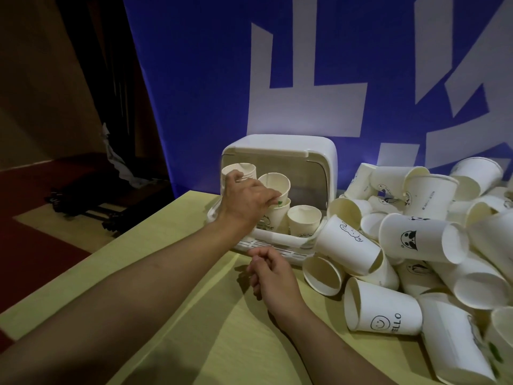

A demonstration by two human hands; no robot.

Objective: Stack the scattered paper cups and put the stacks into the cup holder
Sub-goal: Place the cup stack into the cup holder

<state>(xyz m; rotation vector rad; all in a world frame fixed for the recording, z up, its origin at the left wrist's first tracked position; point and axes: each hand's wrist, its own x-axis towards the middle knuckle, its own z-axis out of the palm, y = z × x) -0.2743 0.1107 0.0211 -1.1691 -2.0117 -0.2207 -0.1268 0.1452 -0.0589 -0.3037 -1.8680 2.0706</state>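
Head camera view, looking down over both bare forearms at a pale yellow-green wooden table (172,315). Far left, off the table, lie a dark floor and a red carpet.

Left of centre, the left hand (245,201) reaches into the white plastic cup holder with a raised lid (280,147), which stands at the table's back edge against a blue banner with white shapes (194,79). Its fingers are curled down around the side of a stack of white paper cups with a green leaf print (274,201), upright and tilted slightly in the holder's middle; it appears to be seating that stack, though the fingertips are partly hidden. Behind the hand, at the holder's left, stands another upright stack of white cups (241,170). A shorter upright cup stack (304,219) sits at the holder's right front. All open upward, likely so they nest and fit under the lid.

Nearer the camera, the right hand (268,269) hovers just in front of the holder's slotted base, fingers loosely curled, holding nothing, seemingly ready for the next cup.

To the right, a large heap of loose white paper cups (416,240) lies on its sides, touching the holder's right edge. One nearby cup printed with a smiley and "HELLO" (384,309) lies closest to the right hand. Most of the task seems still ahead.
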